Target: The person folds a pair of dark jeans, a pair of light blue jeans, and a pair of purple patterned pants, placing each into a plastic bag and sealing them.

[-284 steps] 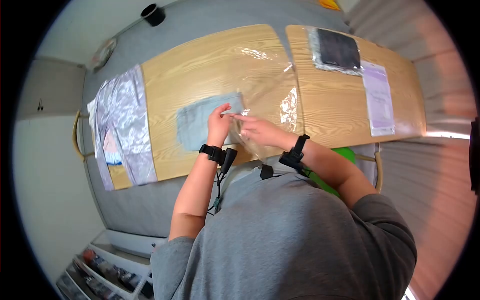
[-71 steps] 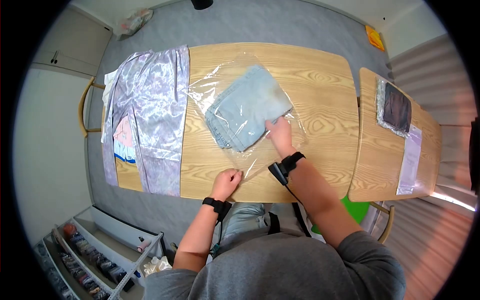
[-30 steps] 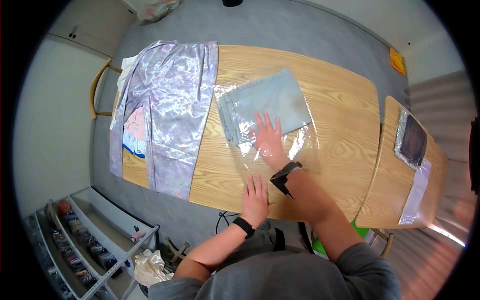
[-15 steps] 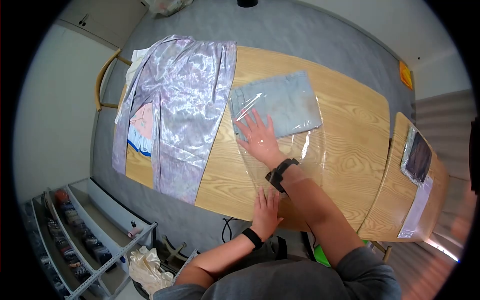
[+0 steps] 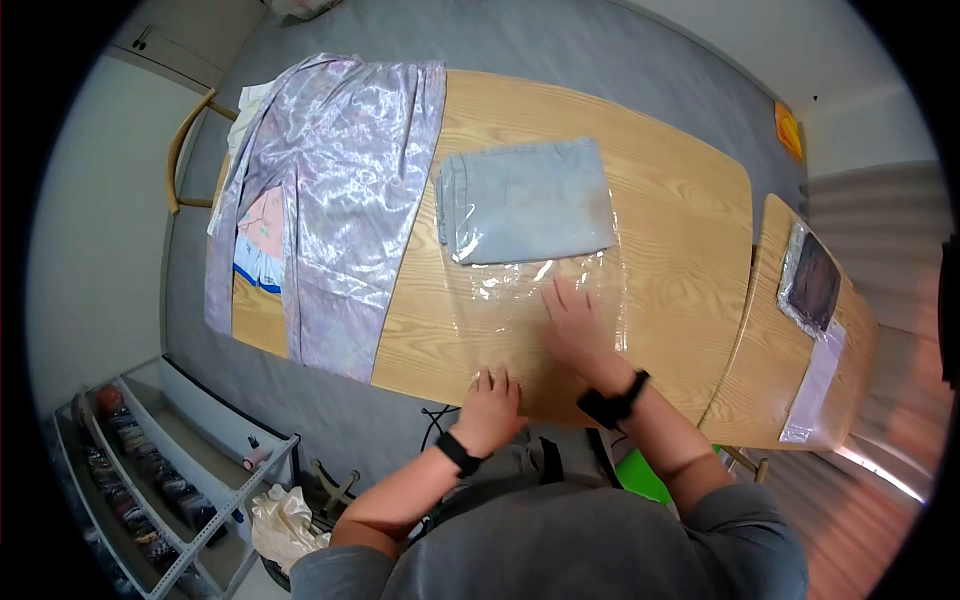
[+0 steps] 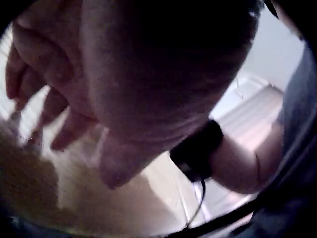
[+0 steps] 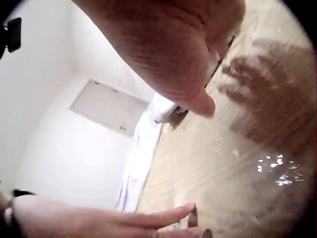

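Note:
Folded light-blue jeans (image 5: 530,205) lie inside a clear plastic bag (image 5: 480,318), flat on the wooden table. The bag's unfilled part stretches from the jeans toward the person. Over that part is my right hand (image 5: 577,325), fingers spread and pointing at the jeans; the right wrist view shows its dark shadow on the surface below. My left hand (image 5: 490,408) rests at the bag's near end by the table edge, fingers extended. The left wrist view shows this left hand (image 6: 59,84) from close up, with its fingers apart. Neither hand grips anything.
Shiny lavender trousers (image 5: 345,200) cover the table's left end, with a pink and white garment (image 5: 262,235) beside them. A second table (image 5: 765,350) at right bears a bagged dark garment (image 5: 812,280) and a lavender packet (image 5: 815,385). Shelf bins (image 5: 170,470) stand lower left.
The jeans, earlier bare on the table, are now in the bag, which has turned straighter. My right hand has slid off the jeans toward the person; the left stays near the bag's end.

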A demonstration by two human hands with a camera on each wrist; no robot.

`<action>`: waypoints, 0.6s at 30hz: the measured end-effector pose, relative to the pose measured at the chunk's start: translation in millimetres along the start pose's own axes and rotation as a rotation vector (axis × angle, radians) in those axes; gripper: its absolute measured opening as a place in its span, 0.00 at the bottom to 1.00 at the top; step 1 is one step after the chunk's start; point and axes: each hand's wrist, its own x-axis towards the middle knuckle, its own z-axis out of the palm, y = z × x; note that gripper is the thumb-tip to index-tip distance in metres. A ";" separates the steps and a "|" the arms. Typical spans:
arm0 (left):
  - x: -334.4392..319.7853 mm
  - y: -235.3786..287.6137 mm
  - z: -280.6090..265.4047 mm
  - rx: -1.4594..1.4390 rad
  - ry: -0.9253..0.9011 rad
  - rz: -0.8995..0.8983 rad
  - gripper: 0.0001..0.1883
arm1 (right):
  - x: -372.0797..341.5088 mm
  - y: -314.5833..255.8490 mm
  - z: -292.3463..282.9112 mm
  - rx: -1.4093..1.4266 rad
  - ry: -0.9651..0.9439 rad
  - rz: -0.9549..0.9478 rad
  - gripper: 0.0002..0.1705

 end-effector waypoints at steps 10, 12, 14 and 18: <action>65.5 -134.8 0.5 -1.117 0.504 -0.574 0.16 | -3.2 96.8 -67.7 1.034 0.418 0.538 0.12; 79.9 -130.8 -18.0 -1.290 0.261 -0.715 0.16 | 28.9 125.4 -25.4 1.317 0.299 0.534 0.11; 93.6 -124.6 -22.9 -1.440 0.276 -0.744 0.16 | 33.3 125.2 -19.4 1.360 0.223 0.517 0.10; 106.1 -135.5 9.7 -1.593 0.262 -0.584 0.13 | 8.4 134.9 -2.4 1.361 0.206 0.578 0.08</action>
